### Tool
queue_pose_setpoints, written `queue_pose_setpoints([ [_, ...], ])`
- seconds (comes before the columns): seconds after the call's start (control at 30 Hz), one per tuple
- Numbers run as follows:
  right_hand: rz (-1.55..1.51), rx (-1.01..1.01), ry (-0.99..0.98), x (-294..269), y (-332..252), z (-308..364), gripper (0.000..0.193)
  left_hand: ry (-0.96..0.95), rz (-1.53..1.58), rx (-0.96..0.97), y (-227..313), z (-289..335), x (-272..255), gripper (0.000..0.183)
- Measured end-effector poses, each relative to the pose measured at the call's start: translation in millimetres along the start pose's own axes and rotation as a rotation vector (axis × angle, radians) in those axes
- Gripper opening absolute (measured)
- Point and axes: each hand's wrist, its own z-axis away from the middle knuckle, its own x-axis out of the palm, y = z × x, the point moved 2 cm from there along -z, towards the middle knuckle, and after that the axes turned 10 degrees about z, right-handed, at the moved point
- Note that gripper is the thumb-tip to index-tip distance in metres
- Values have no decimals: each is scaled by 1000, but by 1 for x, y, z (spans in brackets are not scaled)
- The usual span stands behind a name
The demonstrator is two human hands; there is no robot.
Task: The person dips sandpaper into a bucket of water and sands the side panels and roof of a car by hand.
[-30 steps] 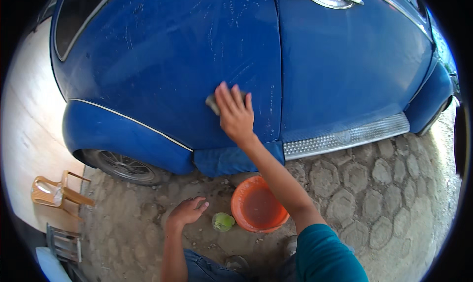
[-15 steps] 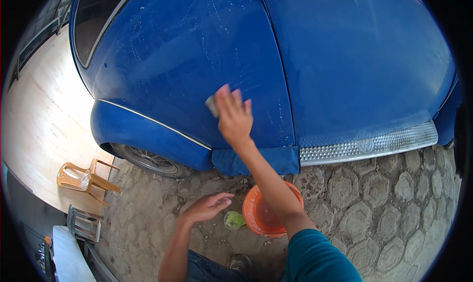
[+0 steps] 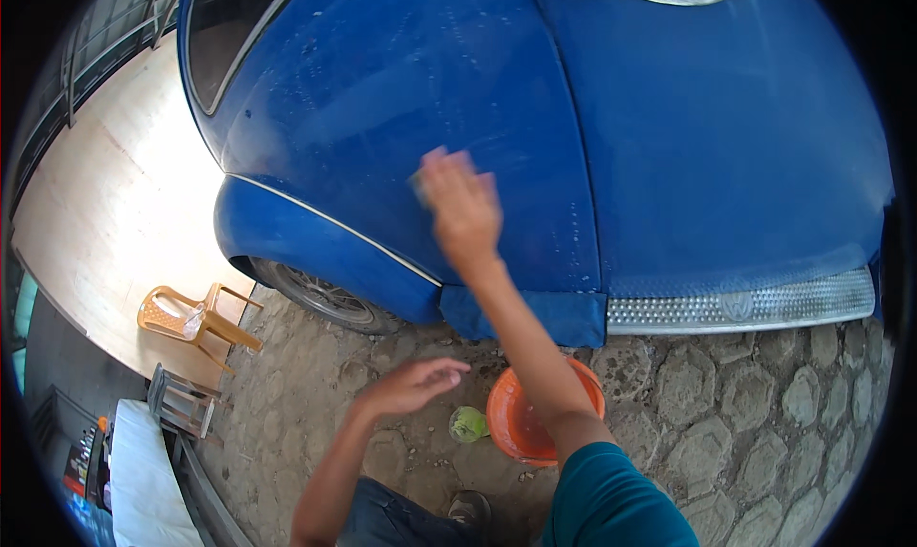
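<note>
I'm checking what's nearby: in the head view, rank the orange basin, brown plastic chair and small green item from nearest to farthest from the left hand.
From the left hand:
1. Small green item: just to the hand's right.
2. Orange basin: next to that item, farther right.
3. Brown plastic chair: well off to the left.

Hex-stone flr (image 3: 749, 394), pale bright-lit wall (image 3: 115, 198) on L, 1 tan chair (image 3: 225, 330).
</note>
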Motion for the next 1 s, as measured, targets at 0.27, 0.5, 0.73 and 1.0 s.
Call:
queue_pose_setpoints([
  [0.27, -201, -29, 326, -24, 31, -33, 29, 402, -205, 81, 77, -25, -76, 28],
  [0.5, 9, -15, 348, -33, 41, -34, 34, 627, 17, 279, 87, -48, -81, 25],
  [0.73, 17, -227, -21, -38, 31, -16, 19, 822, 249, 594, 93, -82, -73, 33],
  [1.0, 381, -174, 146, -115, 65, -92, 36, 785, 354, 920, 138, -93, -62, 49],
])
